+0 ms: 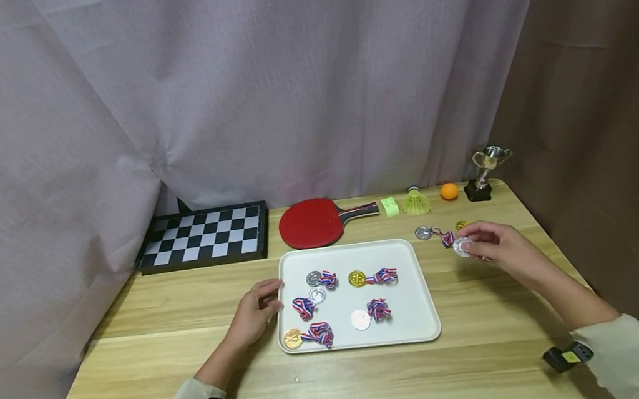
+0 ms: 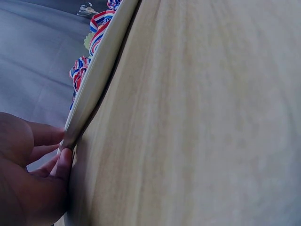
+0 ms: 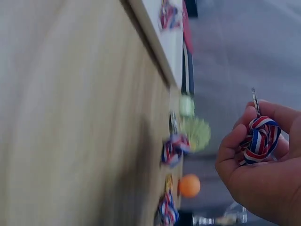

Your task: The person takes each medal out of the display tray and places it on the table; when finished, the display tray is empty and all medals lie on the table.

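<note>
Right now the right hand (image 1: 498, 249) pinches a silver medal (image 1: 461, 246) by its bunched ribbon, lifted just off the table (image 1: 478, 350) to the right of the white tray (image 1: 414, 330) (the tray lies leftward, nearer the other hand). The left hand (image 1: 255, 311) rests with relaxed fingers touching the tray's left rim. Two more medals (image 1: 425, 233) lie just behind; nothing stands between.
</note>
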### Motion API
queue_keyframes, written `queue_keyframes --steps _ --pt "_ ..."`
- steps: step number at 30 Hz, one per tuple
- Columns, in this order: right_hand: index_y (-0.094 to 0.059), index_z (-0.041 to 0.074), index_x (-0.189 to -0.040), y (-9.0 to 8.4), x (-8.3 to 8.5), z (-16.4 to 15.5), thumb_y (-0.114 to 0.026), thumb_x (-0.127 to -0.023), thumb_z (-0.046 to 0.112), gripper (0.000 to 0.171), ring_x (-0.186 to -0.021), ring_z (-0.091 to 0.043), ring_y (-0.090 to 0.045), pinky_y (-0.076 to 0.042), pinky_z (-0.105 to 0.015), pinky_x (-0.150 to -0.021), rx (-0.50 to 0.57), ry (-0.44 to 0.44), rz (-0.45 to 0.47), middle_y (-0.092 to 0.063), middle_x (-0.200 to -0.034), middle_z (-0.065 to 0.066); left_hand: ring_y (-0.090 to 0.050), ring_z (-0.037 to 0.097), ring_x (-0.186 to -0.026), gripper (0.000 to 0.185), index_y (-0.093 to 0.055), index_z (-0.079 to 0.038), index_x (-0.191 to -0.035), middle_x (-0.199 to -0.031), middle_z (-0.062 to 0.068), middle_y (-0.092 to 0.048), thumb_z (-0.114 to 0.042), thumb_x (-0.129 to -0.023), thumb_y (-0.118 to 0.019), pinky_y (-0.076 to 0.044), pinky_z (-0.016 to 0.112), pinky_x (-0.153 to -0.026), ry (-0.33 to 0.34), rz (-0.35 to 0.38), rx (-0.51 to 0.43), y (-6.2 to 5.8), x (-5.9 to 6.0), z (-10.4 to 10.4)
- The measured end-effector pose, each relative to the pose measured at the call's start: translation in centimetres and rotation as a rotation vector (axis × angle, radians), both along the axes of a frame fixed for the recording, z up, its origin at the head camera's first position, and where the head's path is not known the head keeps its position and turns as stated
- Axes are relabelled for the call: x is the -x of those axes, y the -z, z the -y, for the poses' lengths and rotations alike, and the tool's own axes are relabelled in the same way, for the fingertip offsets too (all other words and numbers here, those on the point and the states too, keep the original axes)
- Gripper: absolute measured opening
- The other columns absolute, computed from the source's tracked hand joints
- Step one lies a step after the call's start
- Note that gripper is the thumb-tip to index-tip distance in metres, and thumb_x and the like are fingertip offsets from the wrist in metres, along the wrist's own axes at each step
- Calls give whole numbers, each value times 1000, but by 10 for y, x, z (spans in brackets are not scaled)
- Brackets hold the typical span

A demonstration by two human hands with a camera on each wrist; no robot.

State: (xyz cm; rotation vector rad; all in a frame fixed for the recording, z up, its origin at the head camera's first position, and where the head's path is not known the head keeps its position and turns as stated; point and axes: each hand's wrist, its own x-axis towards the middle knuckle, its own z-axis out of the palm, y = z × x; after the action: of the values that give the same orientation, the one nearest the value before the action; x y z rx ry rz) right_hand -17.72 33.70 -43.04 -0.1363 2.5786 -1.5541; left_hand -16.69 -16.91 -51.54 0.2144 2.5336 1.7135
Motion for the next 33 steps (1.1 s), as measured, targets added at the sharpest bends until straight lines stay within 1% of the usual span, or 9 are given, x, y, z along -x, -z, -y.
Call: queue_keyframes --steps 2,6,11,14,16,18,21,28,33 --pt "-60 -1 -128 -1 6 -12 -67 -102 22 36 -86 -9 -63 -59 -25 -71 0 34 -8 -66 -100 9 -63 37 -120 44 -63 8 -134 -142 22 -57 14 -90 -66 -58 39 -98 2 -7 -1 -1 -1 0" --pt "-67 15 -119 3 22 -34 -67 -101 19 18 -84 -3 -63 -57 -21 -69 36 73 -19 -67 -95 17 -63 39 -118 44 -62 11 -133 -141 24 -57 15 -90 -66 -58 42 -98 8 -22 -21 -3 -3 -1" --pt "-70 26 -114 17 43 -62 -66 -102 22 13 -85 1 -60 -54 -22 -68 11 112 -8 -66 -95 23 -63 41 -119 43 -61 13 -133 -141 26 -57 16 -90 -65 -57 44 -98 11 -29 -27 -2 -3 0" --pt "-69 20 -118 27 54 -75 -66 -102 20 16 -84 3 -61 -56 -21 -70 3 142 16 -66 -94 24 -63 41 -119 44 -61 11 -134 -141 25 -57 15 -90 -65 -57 42 -99 10 -23 -20 -1 -2 0" --pt "-67 7 -124 33 60 -82 -65 -102 17 24 -83 4 -61 -56 -21 -70 -23 160 22 -65 -92 24 -63 40 -120 44 -61 11 -134 -142 25 -57 15 -90 -65 -57 40 -99 8 -19 -15 0 -2 0" --pt "-62 -5 -129 38 65 -88 -64 -102 15 34 -81 4 -60 -56 -20 -68 -81 183 10 -66 -92 20 -63 39 -120 44 -61 10 -134 -141 24 -57 15 -90 -65 -58 37 -98 5 -20 -6 1 -1 0" --pt "-58 -13 -131 46 71 -95 -65 -101 13 40 -77 1 -56 -52 -22 -62 -194 217 -16 -67 -92 9 -63 38 -120 44 -62 10 -135 -141 23 -58 15 -91 -64 -58 35 -98 3 -20 -1 3 0 0" --pt "-64 -11 -119 59 79 -103 -69 -98 12 32 -73 0 -54 -47 -21 -57 -338 265 -98 -71 -100 -24 -64 38 -118 44 -62 10 -134 -140 23 -58 16 -91 -64 -58 35 -97 2 -21 -20 4 1 1" --pt "-66 -9 -116 63 82 -105 -72 -97 14 30 -72 -2 -55 -45 -21 -57 -392 274 -128 -70 -105 -30 -64 37 -118 43 -63 9 -134 -140 22 -59 15 -91 -65 -58 37 -97 1 -22 -27 3 0 0"
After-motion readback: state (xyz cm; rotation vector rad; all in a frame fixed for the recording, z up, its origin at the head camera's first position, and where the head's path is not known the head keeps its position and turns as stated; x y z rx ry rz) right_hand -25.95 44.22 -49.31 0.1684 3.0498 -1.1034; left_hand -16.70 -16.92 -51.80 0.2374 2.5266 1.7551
